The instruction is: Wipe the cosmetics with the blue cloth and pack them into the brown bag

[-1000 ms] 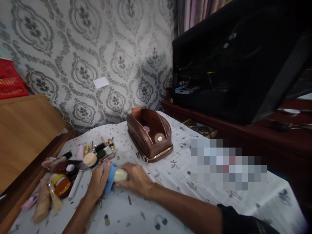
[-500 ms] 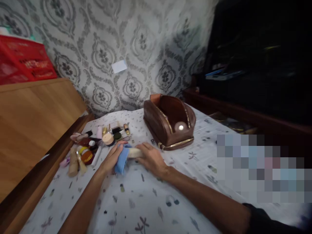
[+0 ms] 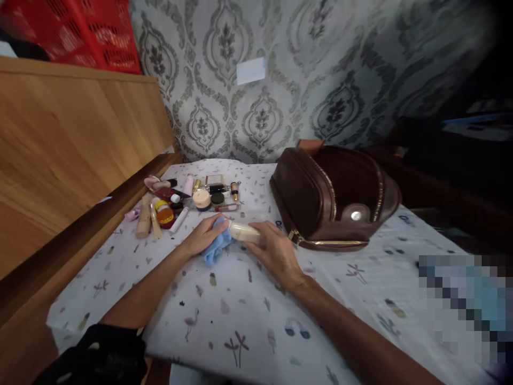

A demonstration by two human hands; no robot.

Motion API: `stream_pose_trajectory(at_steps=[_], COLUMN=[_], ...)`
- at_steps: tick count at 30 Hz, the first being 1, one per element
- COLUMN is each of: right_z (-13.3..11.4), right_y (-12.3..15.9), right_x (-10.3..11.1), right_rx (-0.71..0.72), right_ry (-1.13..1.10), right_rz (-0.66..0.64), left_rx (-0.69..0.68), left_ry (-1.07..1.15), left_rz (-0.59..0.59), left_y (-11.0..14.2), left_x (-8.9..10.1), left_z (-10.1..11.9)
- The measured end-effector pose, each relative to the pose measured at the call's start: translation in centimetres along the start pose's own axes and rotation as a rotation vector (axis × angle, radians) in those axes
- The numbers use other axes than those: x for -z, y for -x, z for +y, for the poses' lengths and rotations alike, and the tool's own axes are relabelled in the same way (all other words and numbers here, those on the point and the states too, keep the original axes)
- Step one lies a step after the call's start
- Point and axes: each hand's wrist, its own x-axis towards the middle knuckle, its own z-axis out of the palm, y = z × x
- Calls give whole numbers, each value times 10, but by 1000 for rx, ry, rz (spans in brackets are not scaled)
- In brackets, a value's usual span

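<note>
Pale bottle (image 3: pixel 243 232) held snug by right hand (image 3: pixel 278 254), blue cloth (image 3: pixel 217 250) pinched at its end by left hand (image 3: pixel 204 236), probably being wiped, steady turning needed next

One head-worn camera looks forward and down over the white printed cloth (image 3: pixel 248 313), near enough that the bare left hand (image 3: pixel 202 236) and bare right hand (image 3: pixel 280 255) sit mid-frame. Grey damask-patterned wallpaper (image 3: pixel 224 91) faces it across the top; the dark upper right is hard to make out.
</note>
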Motion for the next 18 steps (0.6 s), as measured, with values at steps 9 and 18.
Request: stream_pose_trajectory(at_steps=[9,18], right_z=[-3,2], right_y=[0,-2], right_x=[1,3], right_rx=[79,2], right_ry=[56,33], right_rz=[39,59], left_rx=[10,18], left_ry=[-38,88], left_rz=[-7,-130], left_y=[2,4], left_x=[1,7], left_z=[1,2])
